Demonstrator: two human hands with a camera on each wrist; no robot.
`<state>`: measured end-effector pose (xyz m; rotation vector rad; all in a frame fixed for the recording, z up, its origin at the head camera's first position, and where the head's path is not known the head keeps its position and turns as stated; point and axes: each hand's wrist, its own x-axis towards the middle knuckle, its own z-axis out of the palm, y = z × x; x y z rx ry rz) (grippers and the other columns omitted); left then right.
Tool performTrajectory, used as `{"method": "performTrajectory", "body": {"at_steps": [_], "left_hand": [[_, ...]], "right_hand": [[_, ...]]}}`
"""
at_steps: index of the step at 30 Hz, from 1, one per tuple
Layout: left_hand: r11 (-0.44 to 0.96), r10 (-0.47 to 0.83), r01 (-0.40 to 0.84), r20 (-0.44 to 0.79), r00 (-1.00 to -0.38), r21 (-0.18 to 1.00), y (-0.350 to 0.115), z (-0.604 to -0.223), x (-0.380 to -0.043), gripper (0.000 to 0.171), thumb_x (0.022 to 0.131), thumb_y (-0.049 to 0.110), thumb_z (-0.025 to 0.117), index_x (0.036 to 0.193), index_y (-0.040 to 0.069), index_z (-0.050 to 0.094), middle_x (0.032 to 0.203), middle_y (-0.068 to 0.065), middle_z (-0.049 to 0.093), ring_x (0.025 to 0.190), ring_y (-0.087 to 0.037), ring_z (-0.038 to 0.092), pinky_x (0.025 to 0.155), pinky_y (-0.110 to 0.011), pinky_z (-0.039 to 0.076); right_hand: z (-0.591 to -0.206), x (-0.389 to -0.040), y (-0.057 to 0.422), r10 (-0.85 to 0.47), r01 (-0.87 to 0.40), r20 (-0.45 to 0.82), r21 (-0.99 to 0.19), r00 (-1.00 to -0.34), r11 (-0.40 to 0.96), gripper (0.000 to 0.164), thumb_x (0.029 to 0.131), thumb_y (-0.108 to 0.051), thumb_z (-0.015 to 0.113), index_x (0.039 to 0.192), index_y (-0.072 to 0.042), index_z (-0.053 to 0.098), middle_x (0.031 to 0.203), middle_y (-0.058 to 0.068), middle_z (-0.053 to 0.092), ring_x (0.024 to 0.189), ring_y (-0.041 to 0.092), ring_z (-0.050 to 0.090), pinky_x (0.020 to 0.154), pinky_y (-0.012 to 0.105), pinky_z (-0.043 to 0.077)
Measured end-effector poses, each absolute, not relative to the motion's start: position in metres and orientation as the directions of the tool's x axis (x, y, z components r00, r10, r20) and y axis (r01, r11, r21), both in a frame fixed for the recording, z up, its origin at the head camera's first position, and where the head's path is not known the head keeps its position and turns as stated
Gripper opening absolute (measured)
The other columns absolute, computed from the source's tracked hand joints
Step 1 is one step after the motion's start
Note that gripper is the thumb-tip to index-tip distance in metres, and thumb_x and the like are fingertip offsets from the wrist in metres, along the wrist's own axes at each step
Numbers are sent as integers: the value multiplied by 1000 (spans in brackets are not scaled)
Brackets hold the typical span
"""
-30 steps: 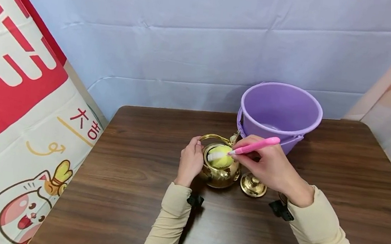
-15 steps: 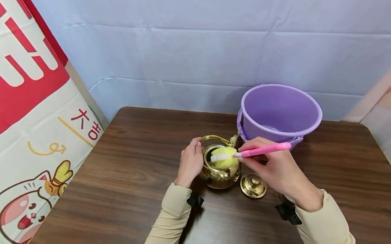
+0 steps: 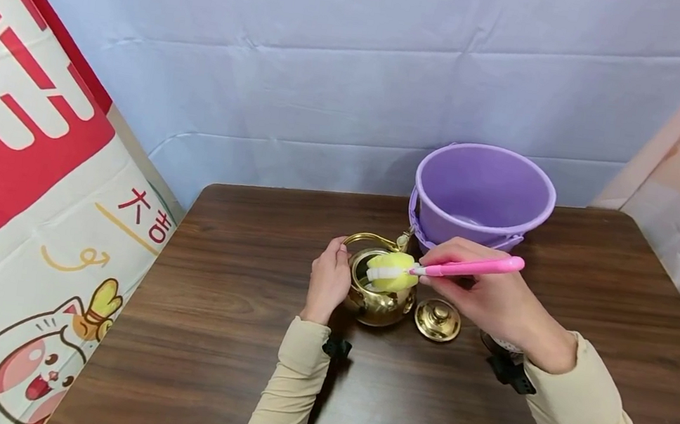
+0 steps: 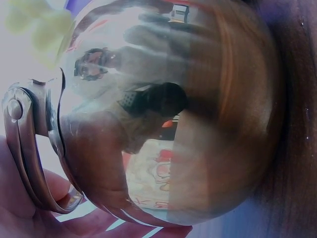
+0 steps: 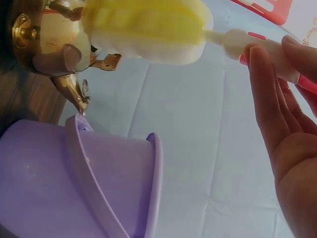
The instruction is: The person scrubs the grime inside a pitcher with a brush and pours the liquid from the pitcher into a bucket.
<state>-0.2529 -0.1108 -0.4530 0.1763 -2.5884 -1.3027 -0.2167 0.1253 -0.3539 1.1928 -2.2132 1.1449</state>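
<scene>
A shiny gold kettle stands uncovered on the table. My left hand grips it by its handle at the left side, fingers against the body. Over the kettle's mouth lies the yellow and white sponge head of a bottle brush; whether its tip is inside the rim is hard to tell. My right hand pinches the brush by its pink handle, to the right of the kettle. The gold lid rests on the table between the kettle and my right wrist.
Behind my right hand a purple bucket stands at the back of the table, close to the kettle's spout. A pale blue cloth hangs behind the table, with printed sheets at both sides.
My right hand has drawn the brush to the right and back from the kettle's mouth, so more of the handle sticks out. The left hand and kettle hold their place.
</scene>
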Motion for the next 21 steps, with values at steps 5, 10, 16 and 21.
{"method": "performTrajectory", "body": {"at_steps": [5,10,16,21], "left_hand": [[593,-213,3,161,-964,805,-110,-453,-253,35,105,21,34,128,11,59,106,-13,71,107,-32,64,92,-50,48],[596,-215,-1,159,-964,803,-111,-453,-254,35,105,21,34,127,11,59,106,-12,71,106,-32,64,92,-50,48],[595,-218,-4,157,-963,803,-111,-453,-253,35,105,21,34,128,11,59,106,-12,71,107,-32,64,93,-50,47],[596,-215,2,162,-963,803,-111,-453,-253,35,105,21,35,127,11,59,106,-12,71,107,-32,64,92,-50,48]], "right_hand": [[-351,-215,127,-518,-826,645,-471,-562,308,33,69,7,80,93,-13,69,88,-8,67,73,-1,54,67,12,44],[-351,-212,130,-520,-830,650,-477,-554,288,36,69,8,80,94,-14,70,87,-8,67,73,0,55,67,12,44],[-351,-211,133,-516,-862,693,-442,-504,249,38,66,9,81,94,-15,70,87,-7,68,74,-1,55,66,10,44],[-353,-212,137,-530,-900,728,-356,-435,251,10,86,-18,73,93,-12,69,87,-6,69,76,-2,55,68,9,44]]}}
